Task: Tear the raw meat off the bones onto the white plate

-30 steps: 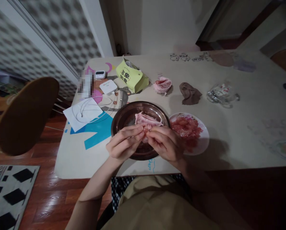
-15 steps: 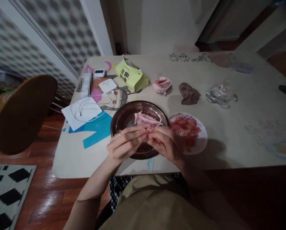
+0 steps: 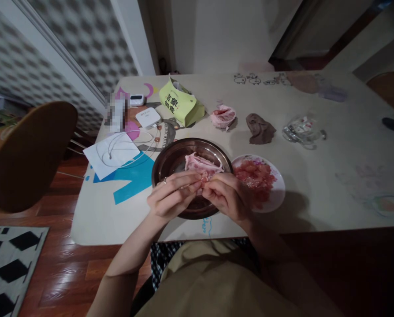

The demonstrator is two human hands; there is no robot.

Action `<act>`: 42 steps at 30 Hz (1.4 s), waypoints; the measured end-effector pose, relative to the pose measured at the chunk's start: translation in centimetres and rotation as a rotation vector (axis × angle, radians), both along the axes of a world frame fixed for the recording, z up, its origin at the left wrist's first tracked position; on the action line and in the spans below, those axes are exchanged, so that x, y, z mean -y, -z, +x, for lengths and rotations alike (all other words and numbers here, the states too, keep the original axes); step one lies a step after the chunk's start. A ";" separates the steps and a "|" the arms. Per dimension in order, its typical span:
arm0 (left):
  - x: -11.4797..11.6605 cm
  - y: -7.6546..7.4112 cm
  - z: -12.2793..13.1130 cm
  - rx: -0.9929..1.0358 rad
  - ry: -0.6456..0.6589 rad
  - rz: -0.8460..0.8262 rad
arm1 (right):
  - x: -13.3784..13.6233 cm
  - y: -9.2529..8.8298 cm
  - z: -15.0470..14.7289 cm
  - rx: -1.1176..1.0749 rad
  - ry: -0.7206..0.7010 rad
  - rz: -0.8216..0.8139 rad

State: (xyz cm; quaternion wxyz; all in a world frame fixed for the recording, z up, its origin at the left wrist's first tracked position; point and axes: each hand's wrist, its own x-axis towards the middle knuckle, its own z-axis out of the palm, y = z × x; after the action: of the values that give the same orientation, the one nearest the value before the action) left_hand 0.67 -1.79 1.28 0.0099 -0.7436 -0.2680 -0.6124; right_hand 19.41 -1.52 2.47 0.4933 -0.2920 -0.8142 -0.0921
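My left hand (image 3: pixel 171 197) and my right hand (image 3: pixel 225 196) meet over the near side of a dark metal bowl (image 3: pixel 170 158), both pinched on a pink pomelo segment (image 3: pixel 202 166) held above the bowl. Pale peel and membrane of the segment stick up behind my fingers. Just right of the bowl stands a white plate (image 3: pixel 278 198) heaped with peeled pink fruit flesh (image 3: pixel 254 175). A ring shows on my left hand.
Further back on the table (image 3: pixel 316 176) lie another pink fruit piece (image 3: pixel 223 116), a brown crumpled cloth (image 3: pixel 259 128), a yellow-green bag (image 3: pixel 180 103), crumpled clear plastic (image 3: pixel 302 129), a white charger (image 3: pixel 148 118) with cable and a white paper (image 3: pixel 113 154). A wooden chair (image 3: pixel 28 154) stands at the left.
My hands stay at the bowl, fingers shifting slightly on the segment. The view has drifted a little.
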 end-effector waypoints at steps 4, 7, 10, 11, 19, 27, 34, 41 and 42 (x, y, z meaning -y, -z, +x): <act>-0.1 -0.1 -0.3 -0.017 0.045 -0.021 | -0.2 0.0 -0.3 -0.010 -0.005 -0.044; -0.1 -0.1 -0.6 -0.046 0.060 -0.043 | -0.5 0.1 -0.5 -0.026 -0.020 -0.079; 0.0 0.0 -0.8 -0.068 0.062 -0.066 | -0.6 0.5 -0.5 -0.008 -0.037 -0.093; 0.0 0.0 -0.9 -0.074 0.066 -0.072 | -0.6 0.7 -0.4 0.013 -0.036 -0.103; 0.4 -0.5 -0.9 -0.114 0.066 -0.063 | -0.4 0.9 -0.3 0.049 0.002 -0.111; 0.7 -0.4 -1.1 -0.112 0.063 -0.057 | 0.2 0.4 0.5 0.002 -0.071 -0.020; 0.5 0.0 -0.3 0.065 0.072 -0.181 | 0.8 0.7 1.1 0.034 -0.057 0.024; 0.5 0.4 -0.2 0.064 0.120 -0.220 | 1.0 0.3 1.1 0.112 0.017 0.003; 0.5 0.6 -0.2 0.063 0.120 -0.217 | 0.9 0.3 1.1 0.116 0.019 0.009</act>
State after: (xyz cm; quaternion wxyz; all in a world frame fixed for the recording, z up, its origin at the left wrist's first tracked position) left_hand 0.46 -2.32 0.73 -0.1157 -0.7354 -0.2881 -0.6023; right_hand 20.51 -2.45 2.13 0.4456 -0.2916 -0.8382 -0.1174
